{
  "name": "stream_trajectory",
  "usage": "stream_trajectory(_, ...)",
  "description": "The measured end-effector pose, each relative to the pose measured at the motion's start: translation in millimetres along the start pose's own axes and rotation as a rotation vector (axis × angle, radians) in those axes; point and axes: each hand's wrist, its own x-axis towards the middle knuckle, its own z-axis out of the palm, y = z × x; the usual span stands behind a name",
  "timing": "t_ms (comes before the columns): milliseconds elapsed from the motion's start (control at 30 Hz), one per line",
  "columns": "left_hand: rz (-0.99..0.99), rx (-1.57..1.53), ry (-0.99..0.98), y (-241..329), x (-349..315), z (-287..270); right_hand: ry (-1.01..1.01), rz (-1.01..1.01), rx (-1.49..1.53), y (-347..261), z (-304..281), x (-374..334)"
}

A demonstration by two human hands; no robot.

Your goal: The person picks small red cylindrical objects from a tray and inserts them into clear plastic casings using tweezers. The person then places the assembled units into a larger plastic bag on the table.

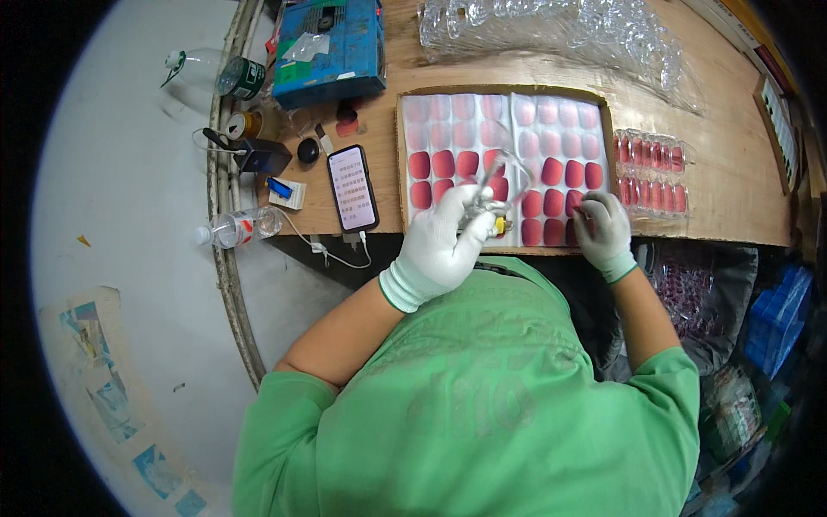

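Note:
A shallow cardboard box [401, 164] lies in front of me, lined with white sheet pockets and holding rows of dark red lenses [551, 171]; the far rows look paler under a translucent cover. My left hand [438, 241], in a white glove, is closed around a small silvery metal tool [484, 207] with a yellow part, raised over the box's near edge. A blurred clear loop, perhaps a hose, curves above it. At the box's near right corner, my gloved right hand [607, 237] has its fingers curled on a red lens [574, 201]. The fingertips partly cover that lens.
Clear trays of red lenses [650, 175] sit right of the box, and stacked clear plastic trays [551, 30] lie behind it. To the left are a lit phone [352, 188] on a cable, a blue machine [332, 52] and plastic bottles [245, 227].

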Motion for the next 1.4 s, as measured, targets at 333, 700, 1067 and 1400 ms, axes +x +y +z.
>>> stream_trajectory(333,0.155,0.235,-0.247,16.2,22.7,17.1,0.278,0.576,1.13,-131.4,-12.9,50.8)
stream_trajectory(700,0.032,-0.072,-0.173,26.8,19.5,8.7,-0.159,0.693,1.434,-101.6,-22.6,74.9)
stream_trajectory(1067,0.156,0.241,-0.118,22.6,11.6,8.5,-0.258,0.665,1.052,-93.8,-26.2,62.6)
stream_trajectory(1400,0.004,0.1,-0.134,33.0,22.9,9.2,-0.168,0.333,0.6,-117.3,-56.3,80.2)
